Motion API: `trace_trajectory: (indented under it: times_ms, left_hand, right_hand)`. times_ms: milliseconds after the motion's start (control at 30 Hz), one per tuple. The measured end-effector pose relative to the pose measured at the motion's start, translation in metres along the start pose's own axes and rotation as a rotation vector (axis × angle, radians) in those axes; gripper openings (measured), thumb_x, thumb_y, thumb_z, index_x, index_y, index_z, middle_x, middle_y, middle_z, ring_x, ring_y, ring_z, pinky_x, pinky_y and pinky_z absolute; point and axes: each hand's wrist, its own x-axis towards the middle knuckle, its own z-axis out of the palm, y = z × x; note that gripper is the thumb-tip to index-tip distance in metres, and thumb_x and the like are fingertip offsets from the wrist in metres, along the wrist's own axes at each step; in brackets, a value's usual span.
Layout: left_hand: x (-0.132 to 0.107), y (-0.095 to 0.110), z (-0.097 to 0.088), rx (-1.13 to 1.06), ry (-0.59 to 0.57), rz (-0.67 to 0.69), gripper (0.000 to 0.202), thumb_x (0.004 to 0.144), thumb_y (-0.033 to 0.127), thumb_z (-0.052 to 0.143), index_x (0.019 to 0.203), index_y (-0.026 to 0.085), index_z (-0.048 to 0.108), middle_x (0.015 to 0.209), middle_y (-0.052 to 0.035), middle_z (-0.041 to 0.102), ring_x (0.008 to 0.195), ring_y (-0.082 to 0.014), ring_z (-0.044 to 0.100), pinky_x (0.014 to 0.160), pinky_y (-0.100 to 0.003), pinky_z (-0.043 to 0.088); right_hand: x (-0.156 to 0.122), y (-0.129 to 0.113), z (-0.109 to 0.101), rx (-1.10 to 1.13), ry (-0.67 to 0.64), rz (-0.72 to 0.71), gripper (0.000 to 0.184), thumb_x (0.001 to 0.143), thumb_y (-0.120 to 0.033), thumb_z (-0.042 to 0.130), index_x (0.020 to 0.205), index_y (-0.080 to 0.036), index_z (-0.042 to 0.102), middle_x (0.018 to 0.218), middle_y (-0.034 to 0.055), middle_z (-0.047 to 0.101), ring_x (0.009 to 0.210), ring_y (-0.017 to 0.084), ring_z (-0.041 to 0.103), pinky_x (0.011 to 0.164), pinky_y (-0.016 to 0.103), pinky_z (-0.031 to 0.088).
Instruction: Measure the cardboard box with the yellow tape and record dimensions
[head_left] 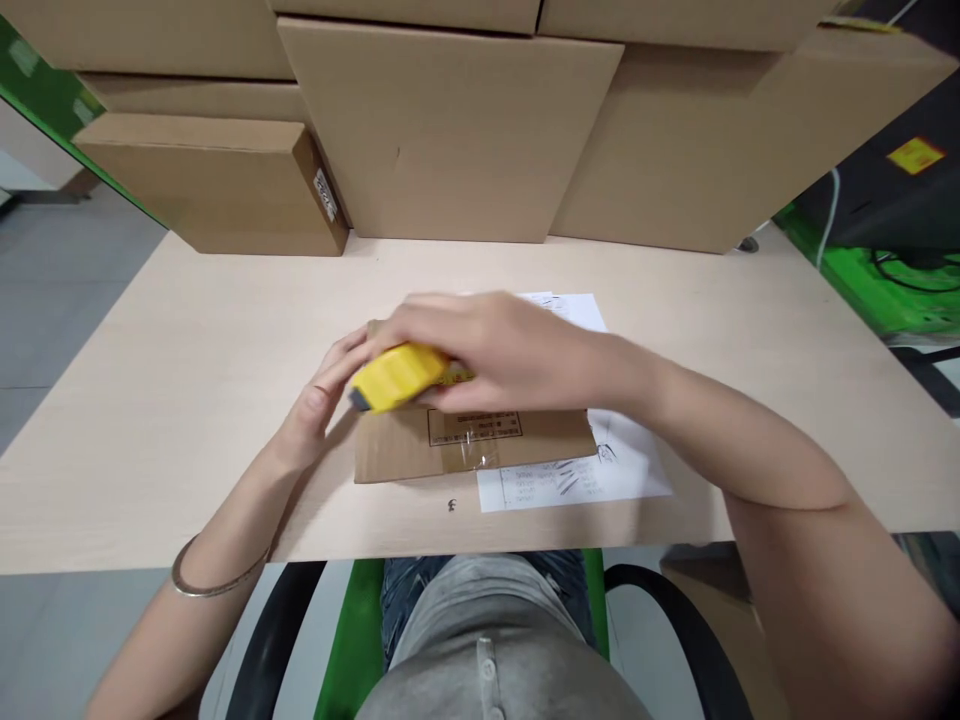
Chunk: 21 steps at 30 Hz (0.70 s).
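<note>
A small flat cardboard box (465, 445) lies on the pale wooden table (187, 400) in front of me, with a printed label and clear tape on its near face. My right hand (487, 350) is closed round a yellow utility knife (394, 378) held over the box's top left. My left hand (319, 405) rests against the box's left end, fingers bent against it. A silver bangle (214, 580) is on my left wrist.
A white printed sheet (600, 470) lies under and right of the box. Large cardboard boxes (450, 130) are stacked along the table's far edge, with a smaller one (217, 185) at the left. A tiny dark item (451, 506) lies near the front edge.
</note>
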Motion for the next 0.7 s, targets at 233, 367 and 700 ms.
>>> trace_trajectory:
  times_ms: [233,367,700]
  left_hand:
    - [-0.022,0.095,0.035,0.724,-0.247,0.429,0.063,0.092,0.034,0.065,0.152,0.033,0.044,0.16,-0.0064,0.042,0.147,-0.0366,0.041,0.124,-0.056,0.034]
    - [-0.032,0.108,0.08,0.849,-0.414,0.571,0.054,0.094,0.043,0.062,0.142,0.021,0.049,0.143,-0.0201,0.06,0.139,-0.0379,0.053,0.107,-0.054,0.055]
    - [-0.032,0.083,0.093,1.041,-0.481,0.766,0.044,0.092,0.03,0.062,0.133,0.017,0.055,0.137,-0.0261,0.061,0.132,-0.0417,0.058,0.1,-0.052,0.056]
  right_hand:
    - [-0.081,-0.004,-0.047,0.148,-0.133,0.202,0.036,0.07,-0.01,0.068,0.102,-0.026,0.062,0.104,-0.0018,0.072,0.091,0.018,0.066,0.077,0.031,0.05]
    - [-0.096,-0.014,-0.035,0.141,-0.227,0.283,0.034,0.075,-0.015,0.066,0.104,-0.031,0.063,0.1,-0.003,0.073,0.083,0.018,0.067,0.072,0.03,0.049]
    - [-0.076,0.013,-0.029,0.174,-0.286,0.139,0.026,0.082,-0.013,0.061,0.105,-0.026,0.06,0.108,0.0029,0.067,0.096,0.019,0.064,0.082,0.033,0.053]
